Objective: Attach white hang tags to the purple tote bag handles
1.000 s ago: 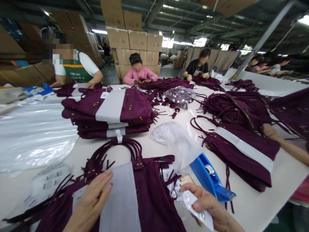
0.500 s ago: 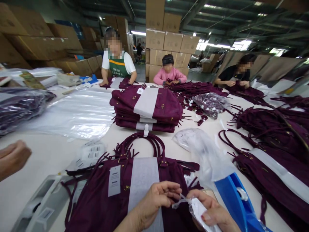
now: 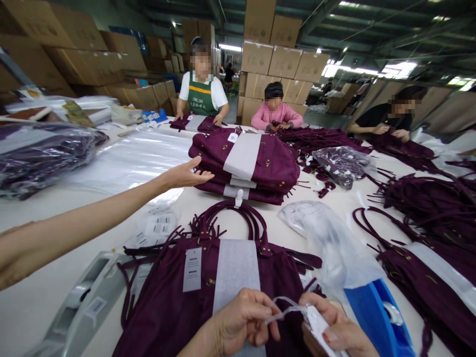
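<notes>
Above a plum handbag (image 3: 167, 292) lying flat, my two hands work close together. My right hand (image 3: 340, 322) grips a white tag (image 3: 317, 323) that looks sleeved in clear plastic. From the tag's end runs a thin translucent string loop (image 3: 288, 303), pinched by the fingers of my left hand (image 3: 249, 317). The handbag has a pale paper band (image 3: 238, 263) around its middle and a grey hang tag (image 3: 192, 270) on its left side. Its looped handles (image 3: 226, 210) carry a small white clip at the top. My fingers partly cover the string's end.
A co-worker's bare arm (image 3: 96, 213) crosses from the left, open hand at a stack of plum bags (image 3: 241, 158). Tape dispensers, grey (image 3: 89, 302) and blue (image 3: 379, 312), flank the handbag. Plastic sheets (image 3: 148, 148), more bags (image 3: 427, 267) and three people at the far side surround the table.
The co-worker's arm has reached in from the left to the bag stack. Between my hands the string loop shows wider. The whole scene has shifted right in view.
</notes>
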Demonstrator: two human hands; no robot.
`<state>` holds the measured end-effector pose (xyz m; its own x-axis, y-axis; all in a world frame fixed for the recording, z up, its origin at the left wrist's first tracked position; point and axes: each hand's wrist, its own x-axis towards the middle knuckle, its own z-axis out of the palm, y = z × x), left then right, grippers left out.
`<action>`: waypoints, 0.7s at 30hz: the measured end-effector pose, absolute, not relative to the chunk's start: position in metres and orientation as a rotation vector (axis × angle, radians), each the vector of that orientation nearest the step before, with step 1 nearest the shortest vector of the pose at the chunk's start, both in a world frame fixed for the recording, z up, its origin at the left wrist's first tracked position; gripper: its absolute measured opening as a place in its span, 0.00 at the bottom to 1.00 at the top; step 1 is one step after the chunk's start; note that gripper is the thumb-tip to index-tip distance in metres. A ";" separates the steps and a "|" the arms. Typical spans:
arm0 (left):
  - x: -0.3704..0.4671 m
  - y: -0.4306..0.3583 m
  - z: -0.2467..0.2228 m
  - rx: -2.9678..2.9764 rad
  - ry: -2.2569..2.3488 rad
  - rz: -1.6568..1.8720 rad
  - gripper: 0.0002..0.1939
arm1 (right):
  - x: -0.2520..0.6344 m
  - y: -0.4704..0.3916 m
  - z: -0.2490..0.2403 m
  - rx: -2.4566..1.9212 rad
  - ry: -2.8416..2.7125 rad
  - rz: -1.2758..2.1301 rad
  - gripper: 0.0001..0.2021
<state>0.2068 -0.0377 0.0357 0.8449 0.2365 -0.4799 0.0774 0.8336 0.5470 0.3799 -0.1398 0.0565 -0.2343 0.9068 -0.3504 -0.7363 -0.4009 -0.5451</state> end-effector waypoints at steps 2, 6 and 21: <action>0.204 -0.037 0.037 0.579 0.572 0.106 0.11 | 0.380 -0.139 0.058 -0.788 -0.320 1.859 0.20; 0.196 -0.033 0.034 0.596 0.618 0.185 0.10 | 0.380 -0.138 0.059 -0.839 -0.335 1.860 0.21; 0.148 -0.015 0.052 0.546 0.527 0.491 0.10 | 0.357 -0.137 0.076 -1.565 -1.113 1.355 0.11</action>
<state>0.1484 -0.0152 0.0521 0.7578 0.5609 -0.3333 -0.2923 0.7485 0.5952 0.3574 -0.1372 0.0762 0.0517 0.9471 -0.3168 0.1269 -0.3208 -0.9386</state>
